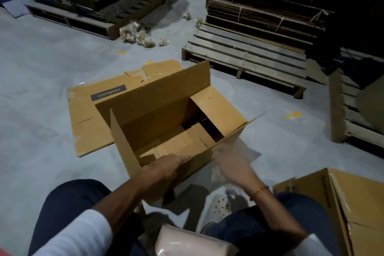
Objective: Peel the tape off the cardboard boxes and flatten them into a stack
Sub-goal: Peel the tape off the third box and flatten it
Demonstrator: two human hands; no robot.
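While the open box [172, 122] stands on the floor before the flattened stack [97, 114], left hand [164, 169] grips its near wall; right hand [230, 163] blurred, fingers indeterminate. Step: flattening. Next: collapse walls sideways.

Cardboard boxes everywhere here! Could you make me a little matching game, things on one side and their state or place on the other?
Things:
1. open box
2. flattened box
3. wooden pallet
4. left hand

States or places:
a. lying flat on the floor, printed label up
b. bare slats, nothing on its near part
c. resting on the near rim
d. upright, flaps raised

Pairs: 1-d, 2-a, 3-b, 4-c
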